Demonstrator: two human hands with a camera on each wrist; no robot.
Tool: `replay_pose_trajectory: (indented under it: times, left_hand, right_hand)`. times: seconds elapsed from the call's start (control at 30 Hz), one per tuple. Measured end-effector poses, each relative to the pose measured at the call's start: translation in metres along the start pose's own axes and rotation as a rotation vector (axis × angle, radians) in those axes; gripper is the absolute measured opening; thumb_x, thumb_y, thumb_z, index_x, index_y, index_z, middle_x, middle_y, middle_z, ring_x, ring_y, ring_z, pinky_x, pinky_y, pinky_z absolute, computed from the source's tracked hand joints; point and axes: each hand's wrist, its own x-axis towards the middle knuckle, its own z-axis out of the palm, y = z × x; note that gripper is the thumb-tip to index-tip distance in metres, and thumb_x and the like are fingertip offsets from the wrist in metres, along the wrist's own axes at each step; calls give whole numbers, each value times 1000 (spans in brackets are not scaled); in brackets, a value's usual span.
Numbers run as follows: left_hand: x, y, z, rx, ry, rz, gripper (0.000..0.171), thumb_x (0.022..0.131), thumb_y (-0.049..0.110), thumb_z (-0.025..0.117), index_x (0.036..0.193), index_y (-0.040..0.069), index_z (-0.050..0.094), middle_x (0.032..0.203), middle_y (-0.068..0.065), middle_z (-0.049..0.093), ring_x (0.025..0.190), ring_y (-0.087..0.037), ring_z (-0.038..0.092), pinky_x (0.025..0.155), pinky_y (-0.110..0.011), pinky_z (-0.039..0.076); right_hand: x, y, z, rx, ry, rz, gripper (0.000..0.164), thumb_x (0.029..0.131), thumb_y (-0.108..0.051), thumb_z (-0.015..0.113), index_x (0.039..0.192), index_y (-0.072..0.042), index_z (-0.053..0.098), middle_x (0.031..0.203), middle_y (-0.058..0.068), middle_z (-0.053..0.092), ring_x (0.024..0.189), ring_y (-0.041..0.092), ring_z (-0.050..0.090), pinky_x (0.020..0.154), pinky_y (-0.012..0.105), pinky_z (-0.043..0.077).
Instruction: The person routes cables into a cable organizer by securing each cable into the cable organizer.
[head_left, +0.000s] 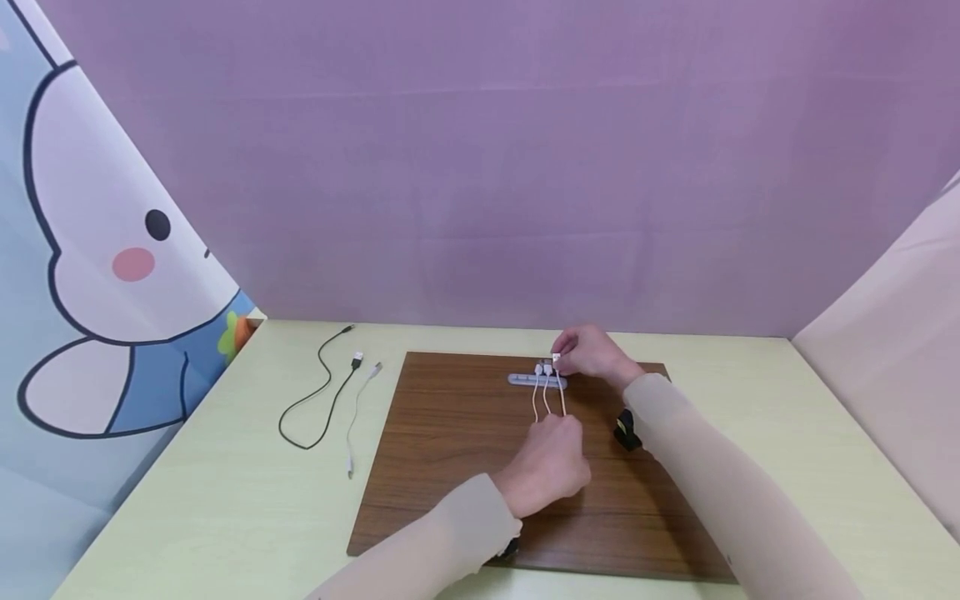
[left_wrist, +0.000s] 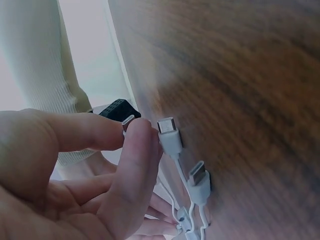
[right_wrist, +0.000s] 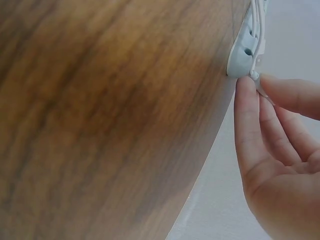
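A pale grey cable clip strip (head_left: 522, 379) lies near the far edge of a brown wooden board (head_left: 442, 450). Two white USB cables (head_left: 547, 392) run across it, their wide plugs beyond the strip. My right hand (head_left: 592, 354) pinches a third white USB cable (head_left: 562, 398) by its wide plug, just past the strip's right end. Nearer to me, my left hand (head_left: 551, 462) pinches that cable's small connector (left_wrist: 128, 121) between thumb and finger. Two more small white connectors (left_wrist: 170, 132) sit beside those fingertips, over the board.
Left of the board, a black USB cable (head_left: 327, 381) and a short white cable (head_left: 354, 421) lie on the pale yellow table (head_left: 225, 492). A purple cloth backdrop (head_left: 480, 167) rises behind. Black wrist gear (head_left: 627, 430) shows under the right sleeve.
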Motion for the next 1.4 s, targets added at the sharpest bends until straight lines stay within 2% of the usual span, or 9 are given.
replay_pose_trajectory:
  times: [0.1,0.43,0.6,0.83,1.2,1.4]
  left_hand:
    - [1,0,-1,13,-7,-16,22,83,3,73,67,9,59,61,-1,51,53,-16,50,45,-26,40]
    - [3,-2,-2,-24,-22,-39,22,85,9,76,71,7,60,61,-2,51,50,-15,50,44,-26,40]
    - [5,-4,0,-25,-24,-38,24,84,9,76,68,8,58,60,-1,50,50,-15,48,45,-27,39]
    - [8,-5,0,-38,-37,-73,21,82,6,75,69,8,58,62,-3,51,54,-17,50,47,-28,40]
    - [10,-7,-2,-3,-51,-47,22,82,8,76,68,7,59,64,-3,52,57,-19,51,50,-28,41]
    - [12,-6,-2,11,-66,-47,21,82,9,76,70,7,59,65,-4,54,59,-19,52,52,-29,42]
  right_hand:
    - [0,-1,0,-19,-7,2,23,87,3,70,109,8,65,95,16,65,80,21,68,76,34,59]
    - [-1,-1,-2,-66,-18,8,22,88,1,71,109,5,66,97,16,65,81,22,66,76,35,58]
    - [-1,0,-2,-125,-20,-12,21,88,1,70,108,5,66,96,15,65,82,23,63,74,34,56]
    - [1,0,1,-197,-17,-48,19,85,2,70,104,4,67,93,13,65,80,23,61,70,32,53]
    - [4,1,2,-229,-10,-21,18,87,-1,72,103,3,68,94,13,66,80,23,62,70,32,54]
    - [5,1,3,-252,-4,-52,17,86,0,72,102,4,68,92,14,67,78,23,62,68,31,53]
